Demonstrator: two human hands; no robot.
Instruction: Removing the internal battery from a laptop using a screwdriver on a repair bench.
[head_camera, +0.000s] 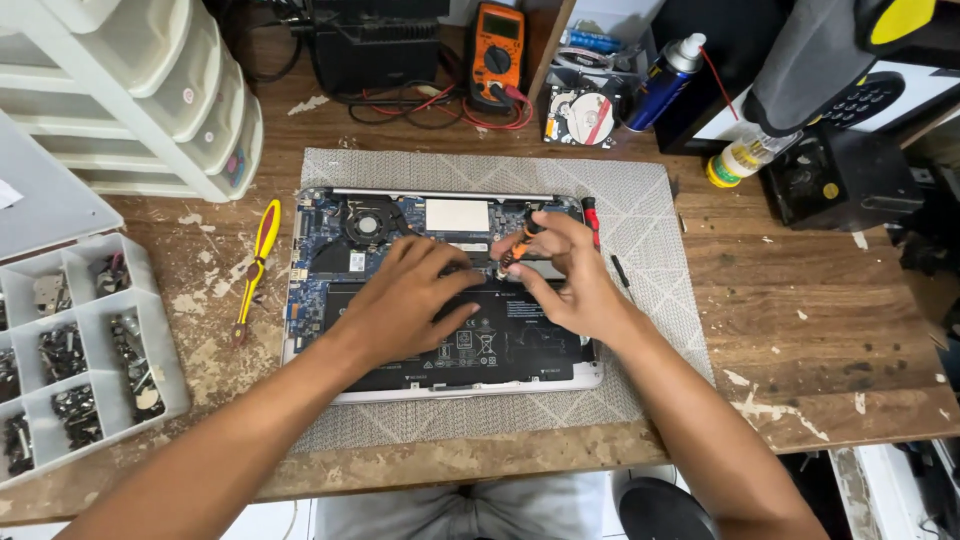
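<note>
Opened laptop (440, 290) lay mid-mat (650, 200), guts up; we judged board fragile, thin, stiff, best held by case edges; our right hand (570, 280) pinched orange-black screwdriver (517, 248), left hand (405, 300) flat, fingers loosely spread on black battery (500, 345), gripping nothing.

Opened laptop (440, 290), bottom cover removed, lying flat on a grey mat with its fan and blue circuit board toward the far edge and the black battery toward the near edge. A small orange-and-black screwdriver (517, 250) stands tilted over the board's centre, tip down.
</note>
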